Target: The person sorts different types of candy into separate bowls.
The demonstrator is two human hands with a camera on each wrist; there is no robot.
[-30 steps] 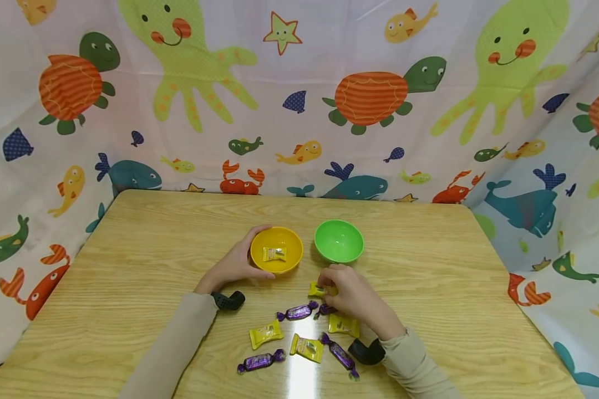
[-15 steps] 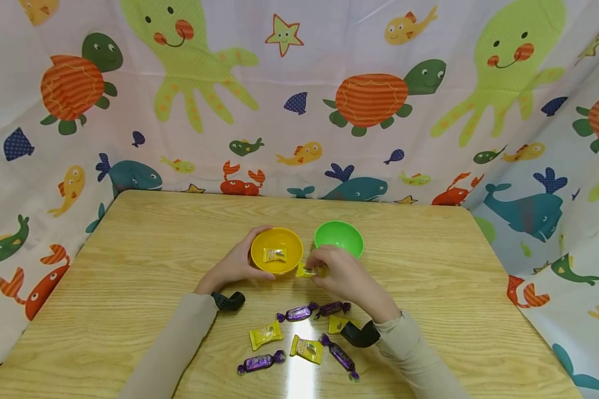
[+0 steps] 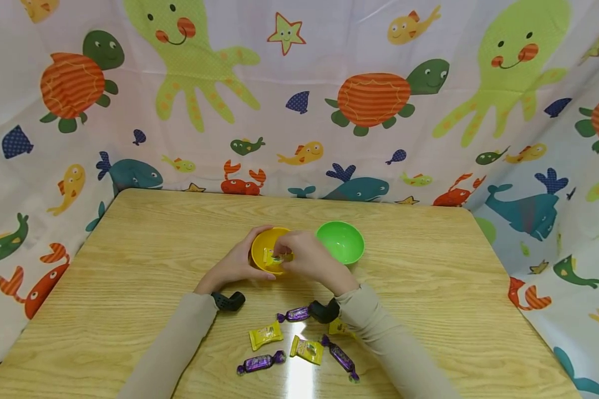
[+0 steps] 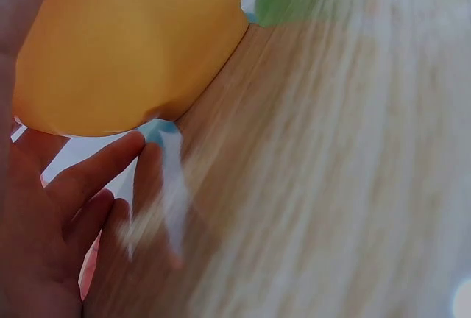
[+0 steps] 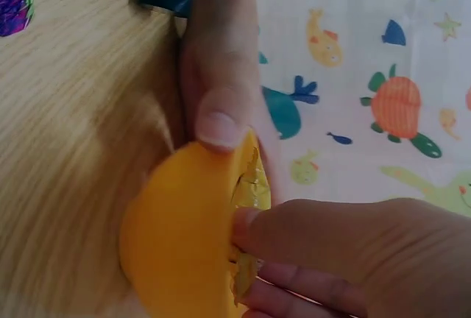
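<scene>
My right grip (image 3: pixel 306 255) has just crossed to the yellow bowl (image 3: pixel 260 242). A second ago it was at the counter (image 3: pixel 155 266), in front of the green bowl (image 3: pixel 346 244), with its fingers on a yellow packet; half a second ago it had that packet just beside the yellow bowl's right side. Now the carried packet (image 3: pixel 287 257) is within the bowl's mouth, pinched by my thumb and fingertips. The right wrist view shows my thumb inside the rim against yellow wrapper; whether the packet touches the bottom I cannot tell.

My left grip (image 3: pixel 239 260) has not shifted: its thumb and fingers are curved round the bowl's left side, holding it upright on the counter. Another packet (image 3: pixel 268 256) lies in the bowl, just beside the one I carry.

I judge the carry as good as done, with the letting go not yet done; it brings a second yellow packet to this bowl. Nearer me, three yellow packets (image 3: pixel 306 349) and the purple sweets (image 3: pixel 258 362) lie where they were. The black wrist mount (image 3: pixel 323 312) now covers part of the purple group, and my sleeve (image 3: pixel 379 327) partly hides one yellow packet.
</scene>
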